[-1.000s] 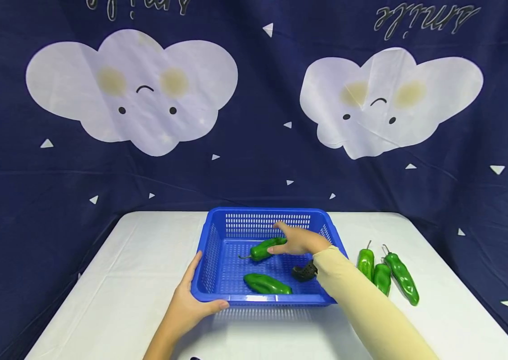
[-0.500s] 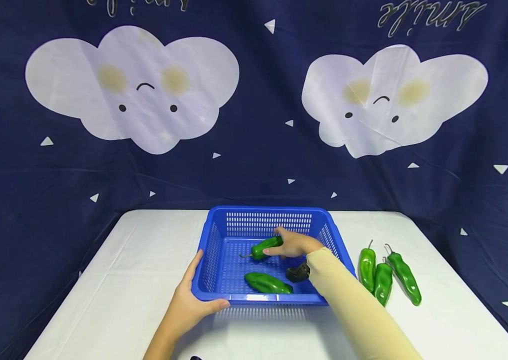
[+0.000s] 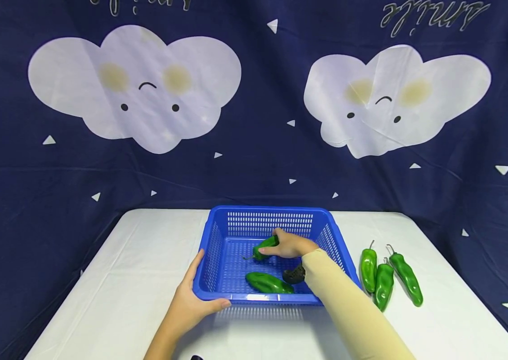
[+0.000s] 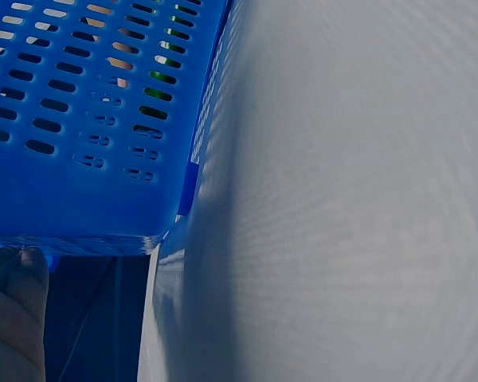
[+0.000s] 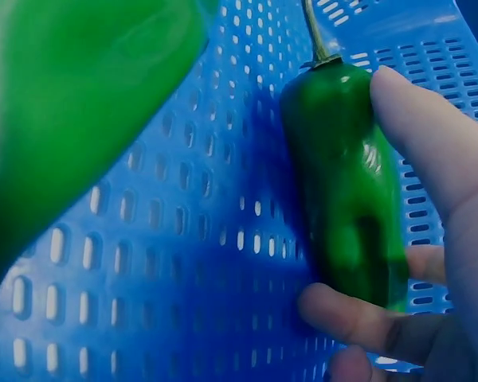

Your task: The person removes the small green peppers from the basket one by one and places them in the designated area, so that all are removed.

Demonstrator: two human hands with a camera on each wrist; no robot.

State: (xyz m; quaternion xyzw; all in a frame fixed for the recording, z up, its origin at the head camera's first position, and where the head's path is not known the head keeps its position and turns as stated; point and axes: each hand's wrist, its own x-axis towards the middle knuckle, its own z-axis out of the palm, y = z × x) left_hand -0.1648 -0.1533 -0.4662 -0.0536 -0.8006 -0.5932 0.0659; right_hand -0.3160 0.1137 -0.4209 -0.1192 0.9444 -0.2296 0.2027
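Note:
A blue plastic basket [image 3: 258,298] with perforated walls sits on the white table. My left hand [image 3: 186,305] holds its near-left corner, thumb along the front rim and fingers along the left side. Inside, my right hand [image 3: 286,245] grips a dark green pepper [image 3: 260,251] lying towards the back. The right wrist view shows fingers at both the stem end and the lower end of that pepper [image 5: 342,175]. A second green pepper [image 3: 269,283] lies near the front wall and looms large at the left of the right wrist view.
Several green peppers [image 3: 384,285] with stems lie together on the table [image 3: 96,295], right of the basket. A black perforated device [image 3: 293,274] sits at the right wrist. Behind hangs a navy cloth [image 3: 263,165] with white clouds.
My right hand has moved a little left and down, and its fingers have closed in around the pepper at the back. The left hand has stayed at the basket corner.

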